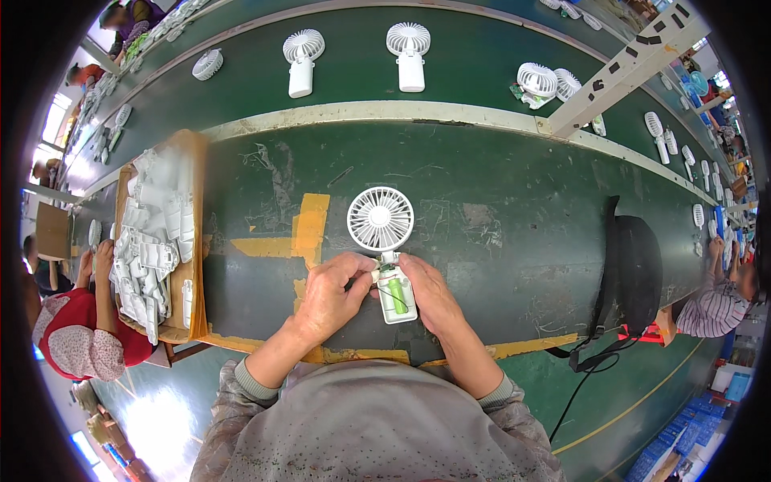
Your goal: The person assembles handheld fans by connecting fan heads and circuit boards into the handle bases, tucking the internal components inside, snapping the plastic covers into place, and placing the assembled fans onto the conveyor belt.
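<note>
Grey garment [369,426]; left hand [328,296] pinched at, right hand [432,296] clamped on white fan [381,217]; any print unreadable.

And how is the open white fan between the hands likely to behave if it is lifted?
The fan is probably light and stiff, as it looks like thin moulded plastic. Its green cylinder could shift if tilted, because the handle lies open.

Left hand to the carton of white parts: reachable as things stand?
Probably yes: between the left hand and the carton, only flat yellow tape shows on the bench, and the white parts lie exposed. It would likely have to leave the white fan first.
</note>
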`<state>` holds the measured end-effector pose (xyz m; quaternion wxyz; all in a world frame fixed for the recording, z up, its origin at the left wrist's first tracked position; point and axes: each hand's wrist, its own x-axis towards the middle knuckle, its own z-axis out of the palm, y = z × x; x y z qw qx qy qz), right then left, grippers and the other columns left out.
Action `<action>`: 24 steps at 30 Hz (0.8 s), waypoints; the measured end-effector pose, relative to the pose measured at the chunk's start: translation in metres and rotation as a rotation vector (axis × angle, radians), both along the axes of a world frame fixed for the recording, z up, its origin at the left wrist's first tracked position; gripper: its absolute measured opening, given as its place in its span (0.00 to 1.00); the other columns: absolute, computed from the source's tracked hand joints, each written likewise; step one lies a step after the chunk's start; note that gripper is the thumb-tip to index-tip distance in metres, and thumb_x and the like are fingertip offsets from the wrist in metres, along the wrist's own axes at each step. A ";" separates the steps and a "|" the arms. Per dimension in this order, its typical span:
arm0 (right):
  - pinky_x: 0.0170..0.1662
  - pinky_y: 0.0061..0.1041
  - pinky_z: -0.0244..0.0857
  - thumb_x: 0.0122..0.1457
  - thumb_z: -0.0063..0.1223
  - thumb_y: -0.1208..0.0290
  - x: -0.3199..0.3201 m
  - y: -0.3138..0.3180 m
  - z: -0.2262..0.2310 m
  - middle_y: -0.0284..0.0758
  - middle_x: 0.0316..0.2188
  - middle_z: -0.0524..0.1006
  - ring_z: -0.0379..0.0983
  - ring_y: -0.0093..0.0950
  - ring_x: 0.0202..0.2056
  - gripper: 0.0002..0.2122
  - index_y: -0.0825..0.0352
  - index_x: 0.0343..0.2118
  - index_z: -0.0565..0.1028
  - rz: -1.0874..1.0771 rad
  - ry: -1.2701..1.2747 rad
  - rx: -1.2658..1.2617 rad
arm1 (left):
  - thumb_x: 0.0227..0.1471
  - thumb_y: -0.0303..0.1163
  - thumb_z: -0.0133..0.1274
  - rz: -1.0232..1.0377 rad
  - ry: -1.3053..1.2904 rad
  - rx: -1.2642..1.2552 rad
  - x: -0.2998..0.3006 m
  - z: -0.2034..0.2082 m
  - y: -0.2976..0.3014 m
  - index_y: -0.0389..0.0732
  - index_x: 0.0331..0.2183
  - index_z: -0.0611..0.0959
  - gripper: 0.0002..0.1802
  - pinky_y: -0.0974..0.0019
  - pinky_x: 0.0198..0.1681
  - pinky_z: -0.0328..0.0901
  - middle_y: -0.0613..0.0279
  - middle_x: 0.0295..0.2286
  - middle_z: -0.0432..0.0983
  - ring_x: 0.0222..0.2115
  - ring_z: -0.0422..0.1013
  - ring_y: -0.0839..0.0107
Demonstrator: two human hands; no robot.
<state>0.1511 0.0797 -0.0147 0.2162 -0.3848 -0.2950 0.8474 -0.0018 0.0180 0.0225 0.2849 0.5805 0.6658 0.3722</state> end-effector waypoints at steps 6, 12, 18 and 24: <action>0.37 0.20 0.69 0.62 0.36 0.65 0.002 0.000 -0.002 0.37 0.34 0.75 0.74 0.24 0.33 0.15 0.73 0.41 0.68 0.010 -0.011 0.023 | 0.41 0.19 0.54 0.001 -0.043 0.003 0.004 -0.001 0.000 0.34 0.31 0.78 0.09 0.65 0.29 0.68 0.54 0.25 0.74 0.26 0.73 0.62; 0.36 0.19 0.68 0.63 0.35 0.66 0.002 -0.001 -0.003 0.35 0.33 0.75 0.73 0.22 0.32 0.15 0.73 0.42 0.69 0.031 -0.025 0.057 | 0.38 0.17 0.54 -0.096 0.126 0.189 0.003 -0.011 0.002 0.35 0.34 0.78 0.15 0.62 0.30 0.67 0.53 0.25 0.73 0.27 0.71 0.57; 0.35 0.19 0.67 0.64 0.33 0.66 0.002 -0.002 -0.002 0.34 0.31 0.75 0.73 0.20 0.31 0.15 0.73 0.42 0.69 0.030 -0.044 0.113 | 0.34 0.16 0.54 -0.146 0.190 0.216 0.003 -0.012 0.002 0.34 0.36 0.78 0.19 0.62 0.31 0.67 0.54 0.26 0.73 0.28 0.71 0.57; 0.36 0.17 0.66 0.63 0.37 0.67 0.006 -0.002 -0.006 0.33 0.32 0.74 0.71 0.18 0.33 0.14 0.72 0.43 0.68 0.101 -0.040 0.195 | 0.34 0.16 0.53 -0.194 0.200 0.193 -0.001 -0.014 0.001 0.34 0.35 0.78 0.19 0.62 0.31 0.67 0.53 0.26 0.74 0.28 0.71 0.59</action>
